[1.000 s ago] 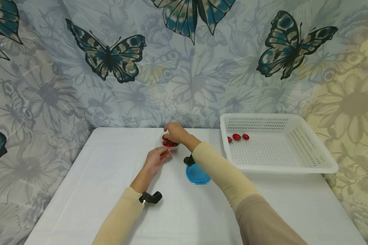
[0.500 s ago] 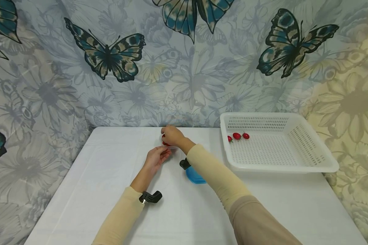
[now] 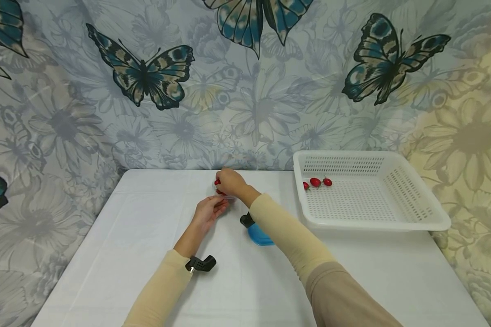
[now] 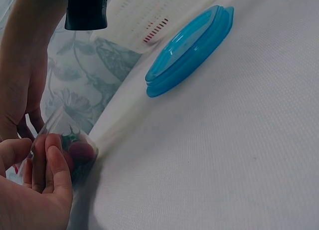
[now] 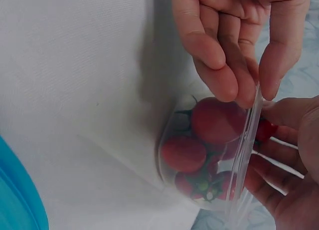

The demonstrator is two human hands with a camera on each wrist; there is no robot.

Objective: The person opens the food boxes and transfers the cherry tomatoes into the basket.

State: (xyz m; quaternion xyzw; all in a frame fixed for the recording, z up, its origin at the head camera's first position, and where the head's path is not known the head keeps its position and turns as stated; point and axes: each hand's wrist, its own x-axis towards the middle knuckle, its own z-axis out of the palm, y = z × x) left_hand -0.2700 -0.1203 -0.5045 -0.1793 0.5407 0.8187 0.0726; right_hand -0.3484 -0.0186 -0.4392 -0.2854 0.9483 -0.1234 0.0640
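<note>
A clear plastic container [image 5: 243, 157] with several red cherry tomatoes [image 5: 219, 120], green stems still on, stands near the table's far edge. My left hand [image 3: 207, 212] pinches its near rim between thumb and fingers, as the right wrist view shows. Over the container's mouth, my right hand [image 3: 232, 182] has its thumb and fingers around a small red tomato [image 5: 265, 130]. From the head view, that hand hides most of the container. A blue lid [image 4: 187, 53] lies on the cloth nearer to me, partly under my right forearm in the head view.
To the right, a white perforated basket [image 3: 376, 225] holds a few cherry tomatoes [image 3: 315, 182] at its left end. White cloth [image 3: 118, 254] covers the table, and a butterfly-patterned curtain [image 3: 266, 113] hangs right behind it.
My right hand has come slightly down and left over the container, covering tomatoes that showed earlier. Its forearm now overlaps more of the blue lid. My left hand keeps its place at the rim.
</note>
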